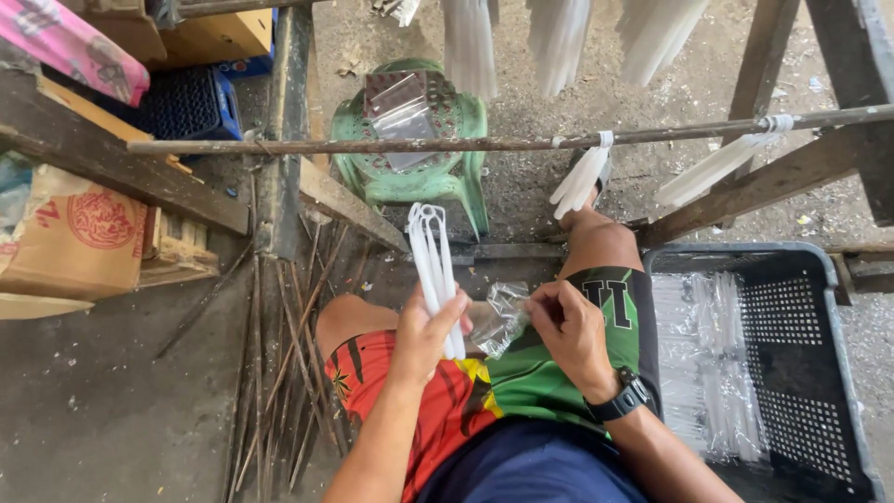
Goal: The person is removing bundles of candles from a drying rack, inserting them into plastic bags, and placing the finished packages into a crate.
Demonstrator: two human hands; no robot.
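My left hand [426,331] is closed around a small bunch of long white candles [433,270], gripping them near their lower ends so they stand up and away from me, wicks at the far tips. My right hand [573,331] sits just to the right of it, fingers pinched on a clear plastic bag [498,317] that lies crumpled between the two hands, over my lap.

To do this well, I judge I should keep the candles squared up in my left fist, ends level, so they go in as one bundle and not one by one. The bag's mouth looks bunched; my right fingers need to spread it open wide before the candle ends meet it, or the thin film may snag. A light grip matters too, since slim candles snap easily.

Right of my right hand stands a grey plastic crate [838,307] with more clear-wrapped candles lying in it. Beyond my hands, a rusty rod [372,145] runs across with white candles hanging from it, and a green plastic stool [419,168] past it carries a few spare bags.
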